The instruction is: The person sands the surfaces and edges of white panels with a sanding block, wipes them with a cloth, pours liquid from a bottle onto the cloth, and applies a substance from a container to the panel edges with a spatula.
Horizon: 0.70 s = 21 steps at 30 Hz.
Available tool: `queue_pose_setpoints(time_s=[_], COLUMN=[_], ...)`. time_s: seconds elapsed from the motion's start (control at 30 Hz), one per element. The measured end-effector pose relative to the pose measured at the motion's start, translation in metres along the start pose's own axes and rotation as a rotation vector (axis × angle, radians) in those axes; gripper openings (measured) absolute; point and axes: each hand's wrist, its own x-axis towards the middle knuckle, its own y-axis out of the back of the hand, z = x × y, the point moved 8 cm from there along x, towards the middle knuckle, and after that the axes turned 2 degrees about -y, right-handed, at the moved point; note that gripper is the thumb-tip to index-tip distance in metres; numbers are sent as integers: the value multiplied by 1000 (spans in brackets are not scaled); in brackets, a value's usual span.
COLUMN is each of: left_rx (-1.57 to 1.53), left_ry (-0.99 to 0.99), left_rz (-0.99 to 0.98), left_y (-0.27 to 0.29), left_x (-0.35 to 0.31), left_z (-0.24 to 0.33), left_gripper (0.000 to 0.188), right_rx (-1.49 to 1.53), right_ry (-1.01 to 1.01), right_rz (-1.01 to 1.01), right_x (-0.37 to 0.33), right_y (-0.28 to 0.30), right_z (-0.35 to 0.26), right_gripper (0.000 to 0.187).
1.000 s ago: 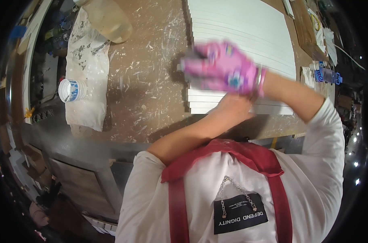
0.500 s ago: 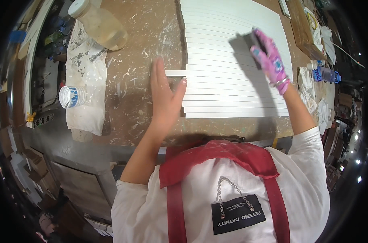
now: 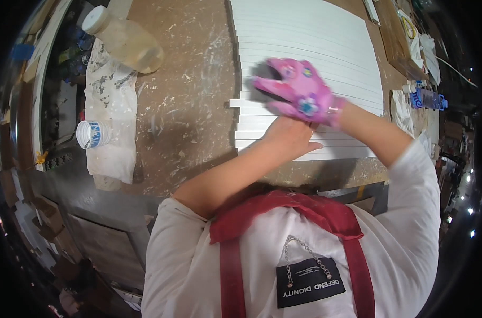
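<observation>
White strips [image 3: 315, 32] lie on worktop [image 3: 188, 106], one jutting L. R hand [image 3: 302, 93], pink-gloved, over strips, thumb & fingers parted, dark patch [image 3: 273, 96] beside; can't tell if gripping. L hand [image 3: 291, 137], bare, nr strips' close edge, partly under R hand; grip hidden, can't tell.

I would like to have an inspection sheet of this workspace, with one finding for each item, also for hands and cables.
Surface: brown table, marked with pale specks and scratches.
Work items: white strips side by side; one end juts out left.
Clutter: jug, cup and stained cloth at left; blue bottle at right.
Left hand: bare, partly hidden below the right wrist.
Right hand: pink-gloved, holding a dark block over the strips.
Cables: thin white one, far right.
Surroundings: boxes lower left; lights far right.
</observation>
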Motion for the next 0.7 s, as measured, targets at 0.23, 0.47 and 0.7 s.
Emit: queue_pose_setpoints(time_s=[0.23, 0.47, 0.7], left_rx=[159, 44, -116], left_ry=[-114, -70, -28], left_rz=[253, 137, 380], left_y=[20, 13, 68], left_x=[1, 5, -35], left_z=[11, 12, -22], left_gripper=[67, 66, 45], right_rx=[-7, -247, 429], right_ry=[161, 181, -190], right_rz=[394, 641, 355], right_x=[87, 52, 55], right_y=[31, 1, 61], right_z=[7, -18, 55], right_gripper=[57, 45, 63])
